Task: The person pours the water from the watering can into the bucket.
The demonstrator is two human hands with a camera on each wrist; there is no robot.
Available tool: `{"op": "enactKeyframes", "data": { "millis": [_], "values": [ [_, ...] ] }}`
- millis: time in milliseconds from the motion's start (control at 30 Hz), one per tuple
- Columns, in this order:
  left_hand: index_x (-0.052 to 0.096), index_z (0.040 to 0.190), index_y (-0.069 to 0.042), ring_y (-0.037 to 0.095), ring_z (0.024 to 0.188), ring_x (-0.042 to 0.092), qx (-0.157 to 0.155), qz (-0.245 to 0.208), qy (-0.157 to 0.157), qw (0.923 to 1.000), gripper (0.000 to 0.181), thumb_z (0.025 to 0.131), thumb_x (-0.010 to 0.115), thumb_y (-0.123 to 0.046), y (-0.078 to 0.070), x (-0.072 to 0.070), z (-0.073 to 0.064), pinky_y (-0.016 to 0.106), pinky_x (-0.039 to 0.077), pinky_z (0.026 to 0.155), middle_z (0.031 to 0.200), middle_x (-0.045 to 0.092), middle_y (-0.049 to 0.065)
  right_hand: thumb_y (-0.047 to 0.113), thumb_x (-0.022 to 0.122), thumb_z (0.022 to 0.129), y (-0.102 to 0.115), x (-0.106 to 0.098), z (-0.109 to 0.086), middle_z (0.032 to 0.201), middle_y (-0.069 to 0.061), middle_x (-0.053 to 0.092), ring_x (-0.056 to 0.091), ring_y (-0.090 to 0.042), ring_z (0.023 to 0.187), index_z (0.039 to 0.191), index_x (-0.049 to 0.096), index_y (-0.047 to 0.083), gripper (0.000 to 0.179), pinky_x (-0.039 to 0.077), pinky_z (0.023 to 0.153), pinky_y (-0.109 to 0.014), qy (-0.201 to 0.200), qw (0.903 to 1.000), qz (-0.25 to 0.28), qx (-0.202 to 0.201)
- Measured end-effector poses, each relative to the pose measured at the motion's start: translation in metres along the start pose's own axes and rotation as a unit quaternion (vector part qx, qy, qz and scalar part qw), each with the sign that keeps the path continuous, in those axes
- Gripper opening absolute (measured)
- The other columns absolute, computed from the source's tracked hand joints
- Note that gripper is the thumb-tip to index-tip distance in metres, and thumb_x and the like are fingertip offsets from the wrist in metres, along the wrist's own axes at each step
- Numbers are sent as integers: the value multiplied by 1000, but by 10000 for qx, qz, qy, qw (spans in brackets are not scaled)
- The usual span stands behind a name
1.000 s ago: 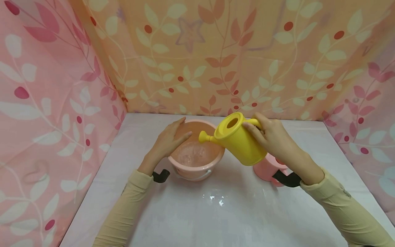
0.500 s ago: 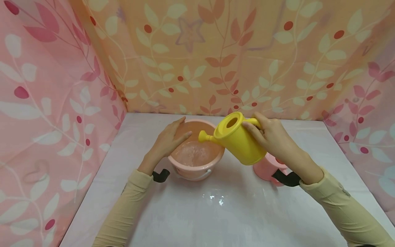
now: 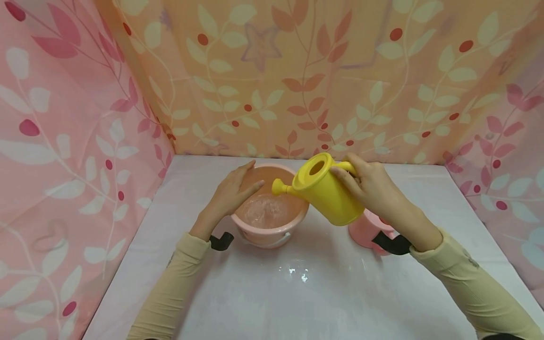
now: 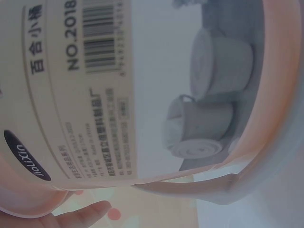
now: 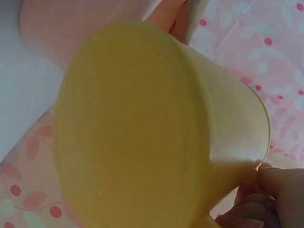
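My right hand [image 3: 376,186] grips the handle of a yellow watering can [image 3: 333,198], the thumb near its top edge. The can is tilted left, its spout over the opening of a pink bucket [image 3: 265,231]. Rippling water [image 3: 272,210] is visible in the bucket's bottom. My left hand [image 3: 229,193] rests at the bucket's left rim with fairly straight fingers, the thumb reaching over the opening. In the left wrist view a printed label [image 4: 99,95] covers the bucket's side. The can's base [image 5: 133,128] fills much of the right wrist view.
A pink container [image 3: 361,230] stands right of the bucket, partly hidden by the can and right wrist. Water drops [image 3: 297,274] glisten on the white tabletop [image 3: 263,307]. Leaf-patterned cloth [image 3: 272,94] rises behind and at both sides.
The watering can and right hand have shifted slightly left and up. Ripples on the water in the bucket have changed. My left hand stays in place.
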State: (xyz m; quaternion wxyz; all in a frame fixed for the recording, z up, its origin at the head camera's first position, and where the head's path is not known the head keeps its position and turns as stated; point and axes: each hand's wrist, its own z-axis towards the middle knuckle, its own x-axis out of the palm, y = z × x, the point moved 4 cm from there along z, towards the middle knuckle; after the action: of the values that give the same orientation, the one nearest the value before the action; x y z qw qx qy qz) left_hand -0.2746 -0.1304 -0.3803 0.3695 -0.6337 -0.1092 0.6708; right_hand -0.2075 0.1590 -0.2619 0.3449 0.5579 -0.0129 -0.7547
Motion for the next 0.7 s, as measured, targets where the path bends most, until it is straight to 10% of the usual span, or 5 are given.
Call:
{"op": "enactKeyframes", "data": {
  "millis": [700],
  "values": [
    [23,148,-27,24,136,29,-24,2,-12,10000,77,86,40,-68,0,1,0,51,26,107,147,36,-2,30,55,93,1,2,0,59,-1,39,43,-14,51,86,47,10,24,39,47,-24,-80,9999,12,-83]
  ]
}}
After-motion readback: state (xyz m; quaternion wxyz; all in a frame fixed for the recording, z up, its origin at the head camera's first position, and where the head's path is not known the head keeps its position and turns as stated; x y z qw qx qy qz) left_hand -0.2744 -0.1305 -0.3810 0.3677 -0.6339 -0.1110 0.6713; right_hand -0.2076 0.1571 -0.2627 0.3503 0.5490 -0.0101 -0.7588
